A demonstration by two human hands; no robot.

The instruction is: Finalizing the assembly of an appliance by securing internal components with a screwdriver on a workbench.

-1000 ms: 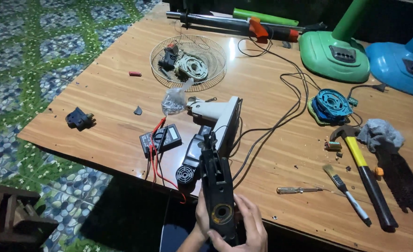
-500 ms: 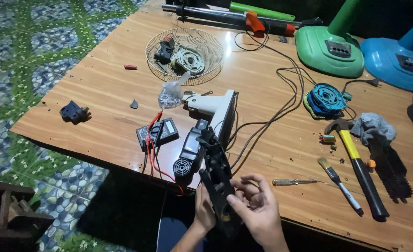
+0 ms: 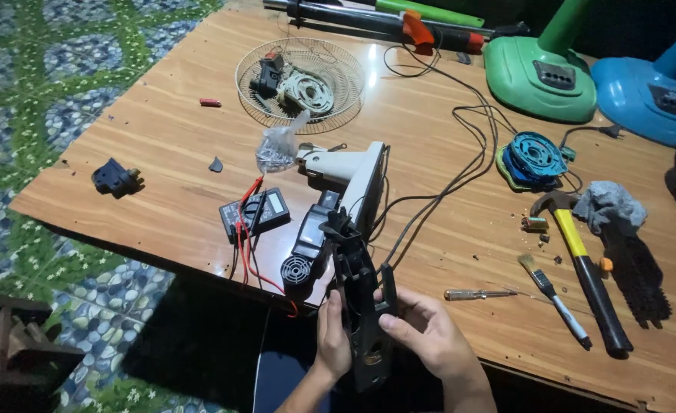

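At the near edge of the wooden table (image 3: 162, 122), my left hand (image 3: 332, 336) and my right hand (image 3: 430, 340) both grip a long black plastic housing (image 3: 361, 306), one on each side of its lower end. Its far end reaches up to a white plastic body (image 3: 349, 172) lying on the table. A black round-grilled part (image 3: 303, 256) sits just left of the housing. Black cables (image 3: 445, 176) run from this assembly toward the far side.
A dark multimeter (image 3: 255, 212) with red leads and a clear bag (image 3: 277, 147) lie to the left. A wire grille (image 3: 300, 73) holds parts. A screwdriver (image 3: 479, 294), brush (image 3: 556, 300), hammer (image 3: 583, 264), rag (image 3: 609, 206), blue coil (image 3: 535, 157), green base (image 3: 541, 76) and blue base (image 3: 648, 95) sit right.
My right hand has shifted from beneath the housing to its right side, fingers wrapping it. The housing has turned a little in my hands. The view moved slightly.
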